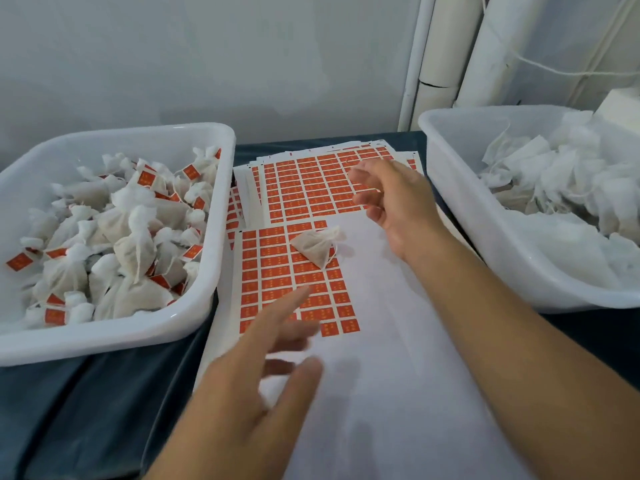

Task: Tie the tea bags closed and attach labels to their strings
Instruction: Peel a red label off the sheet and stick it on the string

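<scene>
Nothing in either grip: left hand (pixel 242 386) lower centre, blurred, fingers spread loose; right hand (pixel 391 202) mid-frame, fingers relaxed, empty. Between them on the label sheet (pixel 287 292), one tied tea bag (pixel 317 247), neck pointing upper right, nearer the right hand.

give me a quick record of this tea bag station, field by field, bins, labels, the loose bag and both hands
left bin: tied tea bags with orange labels
right bin: white bags, no labels visible
label sheets: orange stickers, stacked in the middle between the bins
loose tea bag: lying on the front sheet, no label visible
left hand: blurred, fingers spread, over the front sheet
right hand: loosely curled above the sheets, beyond the bag; whether it pinches a string is unclear
</scene>
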A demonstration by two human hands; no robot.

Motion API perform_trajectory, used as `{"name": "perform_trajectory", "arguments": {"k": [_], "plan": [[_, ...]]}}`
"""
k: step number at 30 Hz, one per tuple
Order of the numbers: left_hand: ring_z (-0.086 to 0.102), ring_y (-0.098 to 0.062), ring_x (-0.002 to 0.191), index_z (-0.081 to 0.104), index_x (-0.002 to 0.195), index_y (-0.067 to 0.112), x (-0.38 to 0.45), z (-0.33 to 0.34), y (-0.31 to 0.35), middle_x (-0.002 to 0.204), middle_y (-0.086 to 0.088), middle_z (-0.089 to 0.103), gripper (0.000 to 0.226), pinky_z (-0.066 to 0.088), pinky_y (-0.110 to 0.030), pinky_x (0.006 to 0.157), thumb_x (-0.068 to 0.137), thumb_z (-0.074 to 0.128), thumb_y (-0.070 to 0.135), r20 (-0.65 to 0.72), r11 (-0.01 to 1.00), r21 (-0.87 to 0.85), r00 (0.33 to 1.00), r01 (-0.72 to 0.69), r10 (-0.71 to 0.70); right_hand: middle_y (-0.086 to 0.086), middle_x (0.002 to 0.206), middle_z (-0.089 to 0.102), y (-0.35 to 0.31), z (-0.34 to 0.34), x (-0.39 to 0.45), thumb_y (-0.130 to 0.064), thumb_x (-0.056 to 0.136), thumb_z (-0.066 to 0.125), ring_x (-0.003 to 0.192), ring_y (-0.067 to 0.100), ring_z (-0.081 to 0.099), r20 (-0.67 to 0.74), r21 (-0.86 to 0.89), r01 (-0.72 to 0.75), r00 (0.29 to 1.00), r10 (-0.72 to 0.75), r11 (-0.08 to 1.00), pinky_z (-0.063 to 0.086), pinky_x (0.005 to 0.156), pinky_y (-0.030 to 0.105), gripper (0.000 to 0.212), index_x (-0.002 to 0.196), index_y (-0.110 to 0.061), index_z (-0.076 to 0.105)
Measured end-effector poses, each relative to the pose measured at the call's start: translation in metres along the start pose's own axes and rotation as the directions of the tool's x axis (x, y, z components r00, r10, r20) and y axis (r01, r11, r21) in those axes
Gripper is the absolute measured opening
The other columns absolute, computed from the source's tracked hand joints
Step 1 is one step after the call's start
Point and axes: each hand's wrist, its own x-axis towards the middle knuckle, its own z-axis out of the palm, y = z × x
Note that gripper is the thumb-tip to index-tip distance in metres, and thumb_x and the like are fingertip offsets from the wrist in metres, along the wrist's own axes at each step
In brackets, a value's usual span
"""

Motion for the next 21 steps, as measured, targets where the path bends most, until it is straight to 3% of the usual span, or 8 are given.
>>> {"name": "perform_trajectory", "arguments": {"k": [2, 4, 6, 9, 11, 17, 19, 21], "plan": [[0.072, -0.011, 0.109, 0.051, 0.136, 0.056, 0.020, 0.009, 0.008, 0.116, 0.014, 0.075, 0.055, 0.061, -0.031, 0.085, 0.089, 0.074, 0.039, 0.196, 0.900, -0.380, 0.970, 0.213, -0.147, -0.022, 0.089, 0.075, 0.011, 0.007, 0.004, -0.048, 0.094, 0.062, 0.078, 0.002, 0.073, -0.011, -0.004, -0.003, 1.000, 0.003, 1.000, 0.055, 0.067, 0.025, 0.018, 0.093, -0.034, 0.073], [0.076, -0.023, 0.104, 0.059, 0.132, 0.045, 0.042, 0.017, 0.007, 0.114, -0.003, 0.078, 0.041, 0.063, -0.036, 0.083, 0.096, 0.070, 0.030, 0.259, 0.699, -0.621, 0.935, 0.354, -0.244, -0.023, 0.090, 0.075, 0.022, 0.008, 0.005, -0.048, 0.097, 0.059, 0.079, -0.002, 0.071, -0.022, -0.023, 0.027, 0.999, -0.028, 0.999, 0.054, 0.068, 0.026, 0.020, 0.094, -0.034, 0.072], [0.075, -0.026, 0.105, 0.055, 0.134, 0.037, 0.067, 0.030, 0.013, 0.120, -0.010, 0.075, 0.031, 0.062, -0.036, 0.087, 0.104, 0.058, 0.036, 0.281, 0.600, -0.686, 0.911, 0.411, -0.303, -0.023, 0.091, 0.075, 0.030, 0.006, 0.005, -0.046, 0.099, 0.057, 0.078, 0.000, 0.071, -0.029, -0.046, 0.064, 0.997, -0.065, 0.997, 0.053, 0.066, 0.025, 0.020, 0.094, -0.034, 0.072], [0.074, -0.031, 0.108, 0.045, 0.148, 0.034, 0.088, 0.043, 0.012, 0.126, -0.015, 0.071, 0.043, 0.058, -0.043, 0.098, 0.106, 0.054, 0.032, 0.295, 0.466, -0.775, 0.897, 0.427, -0.330, -0.023, 0.092, 0.075, 0.036, -0.002, 0.007, -0.047, 0.100, 0.056, 0.078, 0.002, 0.071, -0.033, -0.084, 0.109, 0.993, -0.112, 0.991, 0.053, 0.065, 0.023, 0.021, 0.095, -0.034, 0.071], [0.074, -0.031, 0.107, 0.045, 0.149, 0.024, 0.092, 0.047, 0.010, 0.123, -0.014, 0.072, 0.044, 0.059, -0.042, 0.095, 0.107, 0.053, 0.031, 0.295, 0.419, -0.800, 0.890, 0.430, -0.349, -0.023, 0.092, 0.075, 0.038, -0.005, 0.010, -0.047, 0.100, 0.056, 0.078, 0.002, 0.071, -0.035, -0.083, 0.105, 0.994, -0.108, 0.991, 0.053, 0.066, 0.024, 0.021, 0.096, -0.033, 0.071], [0.073, -0.020, 0.108, 0.045, 0.151, 0.015, 0.096, 0.051, 0.005, 0.131, -0.002, 0.070, 0.050, 0.061, -0.032, 0.083, 0.105, 0.054, 0.031, 0.161, 0.419, -0.851, 0.917, 0.317, -0.366, -0.024, 0.092, 0.075, 0.040, -0.007, 0.013, -0.048, 0.100, 0.056, 0.080, 0.001, 0.071, -0.022, -0.086, 0.107, 0.994, -0.109, 0.991, 0.053, 0.066, 0.024, 0.021, 0.095, -0.034, 0.071], [0.070, -0.016, 0.116, 0.047, 0.150, 0.022, 0.093, 0.051, 0.005, 0.137, 0.005, 0.066, 0.053, 0.059, -0.028, 0.084, 0.100, 0.056, 0.039, 0.110, 0.525, -0.806, 0.940, 0.274, -0.323, -0.024, 0.092, 0.075, 0.040, -0.006, 0.011, -0.047, 0.100, 0.056, 0.079, 0.001, 0.071, -0.017, -0.094, 0.120, 0.992, -0.123, 0.988, 0.053, 0.066, 0.024, 0.020, 0.095, -0.034, 0.071], [0.067, -0.006, 0.116, 0.053, 0.143, 0.039, 0.089, 0.052, 0.001, 0.137, 0.019, 0.062, 0.044, 0.057, -0.018, 0.077, 0.099, 0.055, 0.044, -0.034, 0.765, -0.617, 0.964, 0.187, -0.263, -0.025, 0.091, 0.074, 0.039, -0.006, 0.010, -0.047, 0.100, 0.056, 0.079, 0.000, 0.071, -0.021, -0.100, 0.131, 0.991, -0.134, 0.986, 0.053, 0.064, 0.022, 0.020, 0.095, -0.034, 0.071]]}}
